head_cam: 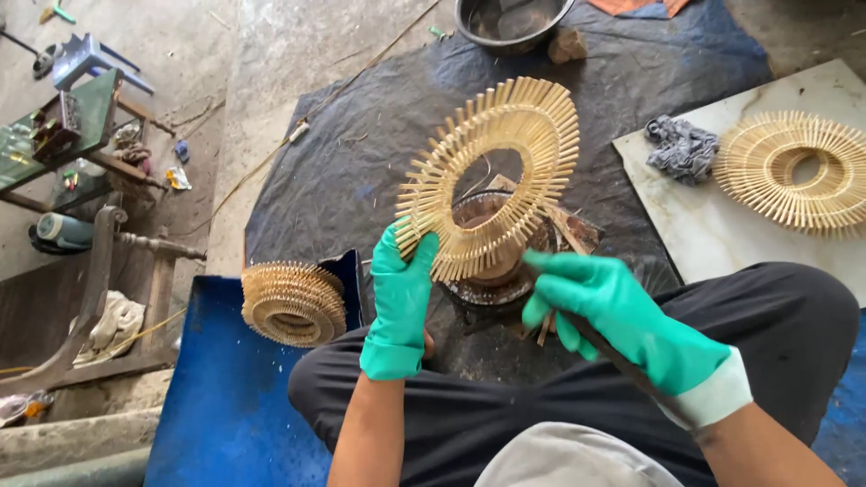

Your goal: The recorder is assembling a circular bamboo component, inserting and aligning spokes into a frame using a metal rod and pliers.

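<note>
Left hand (pixel 400 302), green-gloved, closed on the lower left edge of a ring of bamboo sticks (pixel 492 176), thumb and fingers pinching the splayed stick ends and holding the ring tilted up off the ground. Right hand (pixel 606 305), also in a green glove, curled shut around a thin dark tool handle (pixel 622 361) just right of that grip, fingertips close under the ring's bottom edge. Ring pale yellow, sticks fanned outward like rays around an open oval centre, some ends uneven. Directly beneath the grip, a round brown stand (pixel 492 261) on a black tarp (pixel 361 162). Left of the grip, a stack of finished rings (pixel 293 302) on a blue sheet (pixel 216 397). Farther right, another ring (pixel 794 171) and a grey rag (pixel 681 149) on a white tile (pixel 722 234). Beyond, a dark bowl (pixel 510 20).
</note>
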